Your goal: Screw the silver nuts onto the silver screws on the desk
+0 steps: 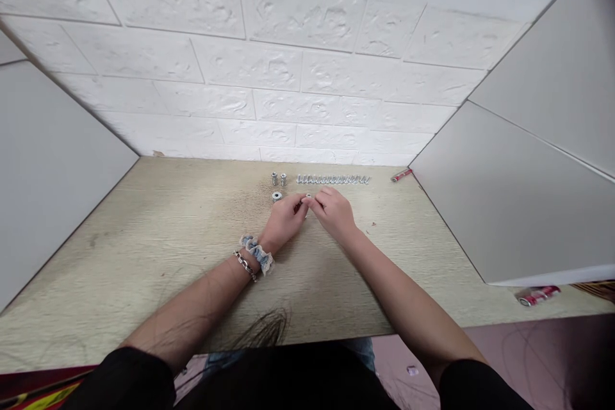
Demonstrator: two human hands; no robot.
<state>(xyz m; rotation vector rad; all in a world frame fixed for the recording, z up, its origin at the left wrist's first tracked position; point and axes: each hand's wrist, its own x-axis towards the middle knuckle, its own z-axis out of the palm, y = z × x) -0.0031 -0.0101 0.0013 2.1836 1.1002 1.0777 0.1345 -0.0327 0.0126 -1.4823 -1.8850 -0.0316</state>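
Note:
My left hand and my right hand meet over the wooden table, fingers closed together in a pinch. Between their fingertips shows the top of a small silvery metal piece; the fingers cover most of it, so its kind is unclear. Just beyond my left hand lies a round metal washer-like part with a dark centre hole. Behind that, two short stacks of small metal rings or nuts, a left stack and a right stack, stand upright. A row of small silvery screws runs behind my right hand.
A white brick-patterned wall closes off the back. White side panels stand at left and right. One red battery-like cylinder lies at the back right corner; more red cylinders lie near the right front edge.

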